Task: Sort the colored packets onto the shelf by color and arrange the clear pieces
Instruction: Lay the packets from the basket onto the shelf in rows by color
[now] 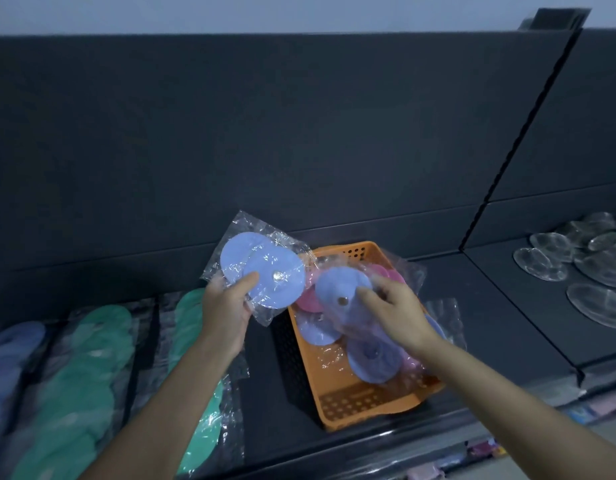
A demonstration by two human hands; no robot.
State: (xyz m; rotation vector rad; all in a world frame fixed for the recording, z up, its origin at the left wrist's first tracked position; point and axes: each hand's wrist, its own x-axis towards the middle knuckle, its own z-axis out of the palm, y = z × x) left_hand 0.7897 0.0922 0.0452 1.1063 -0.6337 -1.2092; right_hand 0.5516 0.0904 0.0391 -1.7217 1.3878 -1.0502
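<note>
Left grip (226, 306) (the person's left hand) is closed on a blue packet (265, 268). Thumb in front and fingers behind pinch its lower edge, holding it in the air above the shelf (490, 306), just left of the orange basket (334, 400). Right grip (400, 310) reaches into the basket, and its thumb and forefinger appear to pinch a second blue packet (337, 285), raised above the pink packets (308, 301) and other blue ones lying there.

The risks, as I judge them:
- **Slipping:** the wrappers are slick film and each packet is held only at an edge, so either could slide free and drop back into the basket or past the shelf's front lip.
- **Snagging:** the loose film in the basket overlaps, so pulling the second packet out may drag a pink one with it.
- **Basket position:** it sits askew near the front edge, and a tug could shift it further.
- **Crossing the greens:** the blue row (12, 358) lies far left, beyond two rows of green packets (102, 358), so a low carry could scuff them out of line.
- **Poor light:** blue and lilac are easy to confuse in it.

The clear pieces (576, 258) lie on the right bay of the shelf, well apart from both grips.

No brand, label or writing can be read on any packet, and the coloured goods below the shelf are too blurred to tell.
</note>
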